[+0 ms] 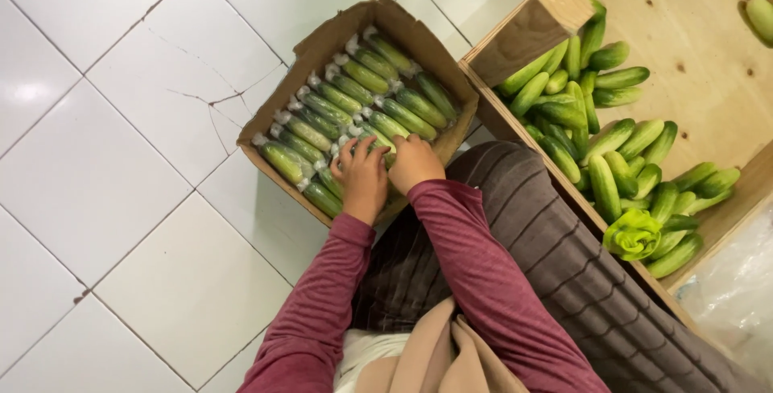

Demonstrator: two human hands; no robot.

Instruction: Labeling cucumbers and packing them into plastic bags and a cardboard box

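Both hands (386, 171) seemingly press wrapped cucumbers (354, 103) in the box (322, 43).

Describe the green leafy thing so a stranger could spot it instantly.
Start at the large wooden crate on the right, holding a heap of loose cucumbers. At the heap's lower end, near the crate's front edge, sits a crumpled leafy green bunch, the only ruffled, non-elongated item there.

Both hands (386, 171) lowered (fingers curled).

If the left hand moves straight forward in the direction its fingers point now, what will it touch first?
The left hand already rests on the wrapped cucumbers in the cardboard box. Its fingers point up the picture along the rows, so it would probably meet more wrapped cucumbers first; depth is unclear.
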